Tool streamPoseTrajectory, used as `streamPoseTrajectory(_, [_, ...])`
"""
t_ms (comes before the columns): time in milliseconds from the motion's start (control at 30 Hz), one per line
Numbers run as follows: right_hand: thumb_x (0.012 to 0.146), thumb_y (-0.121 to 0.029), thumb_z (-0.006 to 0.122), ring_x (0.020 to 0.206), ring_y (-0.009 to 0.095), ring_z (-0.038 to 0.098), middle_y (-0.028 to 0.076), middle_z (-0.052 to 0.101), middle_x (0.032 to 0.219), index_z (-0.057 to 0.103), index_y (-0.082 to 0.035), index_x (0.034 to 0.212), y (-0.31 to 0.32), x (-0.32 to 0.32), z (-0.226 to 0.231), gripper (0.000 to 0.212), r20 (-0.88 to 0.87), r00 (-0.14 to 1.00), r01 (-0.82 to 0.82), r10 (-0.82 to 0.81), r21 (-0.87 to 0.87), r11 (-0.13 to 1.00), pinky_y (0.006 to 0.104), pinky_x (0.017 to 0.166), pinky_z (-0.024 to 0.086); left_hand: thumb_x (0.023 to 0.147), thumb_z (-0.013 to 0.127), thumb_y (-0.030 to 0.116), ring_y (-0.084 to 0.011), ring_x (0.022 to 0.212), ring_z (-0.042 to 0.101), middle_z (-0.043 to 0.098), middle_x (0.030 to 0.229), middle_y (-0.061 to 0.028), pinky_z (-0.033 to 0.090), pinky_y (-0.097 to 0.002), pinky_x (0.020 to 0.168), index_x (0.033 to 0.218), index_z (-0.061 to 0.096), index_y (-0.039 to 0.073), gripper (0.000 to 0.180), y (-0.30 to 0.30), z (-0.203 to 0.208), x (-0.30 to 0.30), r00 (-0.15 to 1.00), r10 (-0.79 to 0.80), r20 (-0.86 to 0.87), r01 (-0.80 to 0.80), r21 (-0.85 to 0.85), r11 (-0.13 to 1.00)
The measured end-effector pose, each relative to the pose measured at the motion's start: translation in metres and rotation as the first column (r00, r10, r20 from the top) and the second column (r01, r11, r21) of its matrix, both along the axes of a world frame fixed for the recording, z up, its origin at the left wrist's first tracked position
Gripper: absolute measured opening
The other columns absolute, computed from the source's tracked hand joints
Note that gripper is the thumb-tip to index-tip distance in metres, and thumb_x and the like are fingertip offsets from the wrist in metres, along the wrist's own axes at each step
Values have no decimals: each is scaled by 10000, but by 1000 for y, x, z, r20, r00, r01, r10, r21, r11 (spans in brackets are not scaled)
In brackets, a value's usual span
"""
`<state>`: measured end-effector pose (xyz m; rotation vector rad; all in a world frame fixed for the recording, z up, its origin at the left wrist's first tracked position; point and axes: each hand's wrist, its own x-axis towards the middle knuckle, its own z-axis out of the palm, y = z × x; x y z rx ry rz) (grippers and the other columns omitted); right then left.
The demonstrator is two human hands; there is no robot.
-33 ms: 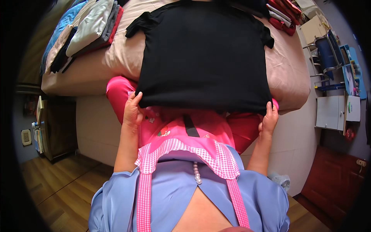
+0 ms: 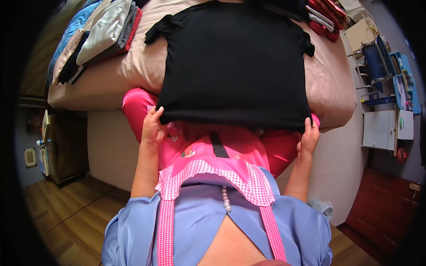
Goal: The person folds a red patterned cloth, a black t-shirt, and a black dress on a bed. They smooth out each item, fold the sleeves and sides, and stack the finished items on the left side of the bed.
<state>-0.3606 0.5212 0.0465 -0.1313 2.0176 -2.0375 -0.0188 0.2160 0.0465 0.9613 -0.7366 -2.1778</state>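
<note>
A black short-sleeved T-shirt (image 2: 235, 62) lies spread flat on a bed with a beige-pink sheet (image 2: 111, 80), its hem toward me. My left hand (image 2: 153, 127) grips the hem's left corner, and my right hand (image 2: 308, 138) grips the right corner. Bright pink cloth (image 2: 135, 104) shows under the shirt's hem and hangs over the bed's edge. I wear a pink apron with checked trim (image 2: 208, 170) over a light blue shirt.
A stack of folded clothes (image 2: 104, 31) sits at the bed's far left, and red folded items (image 2: 324, 20) at its far right. A dark wooden nightstand (image 2: 60, 148) stands to the left. A white cabinet (image 2: 381, 129) and a blue frame (image 2: 377, 60) stand to the right. The floor (image 2: 66, 217) is wood.
</note>
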Motion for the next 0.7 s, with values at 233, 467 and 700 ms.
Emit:
streamPoseTrajectory(233, [882,-119,591,568,58,512,-3,598,790,575,-63,932,5,-8,-9,77,-117,993,6,14,166,986,198,449,420,843,648,128,-147,760,617,638,868,-99,502,-268,718,1027,533,-47,278,7,-24,3,871,54,489,167,-397,902])
streamPoseTrajectory(467, [831,-117,608,786,208,613,132,655,908,588,8,1022,-3,-7,13,229,-291,914,-40,282,627,778,353,765,470,814,620,207,-355,824,609,621,899,-215,457,-430,739,1073,496,-37,376,6,-10,-6,430,229,873,718,-485,499])
streamPoseTrajectory(700, [865,-123,602,518,36,513,-5,615,822,533,-75,1158,-3,-7,29,305,90,972,-229,216,186,955,163,385,391,854,604,159,-120,773,595,623,865,-90,475,-278,688,995,530,-48,261,-10,-34,6,814,-122,568,417,-425,804])
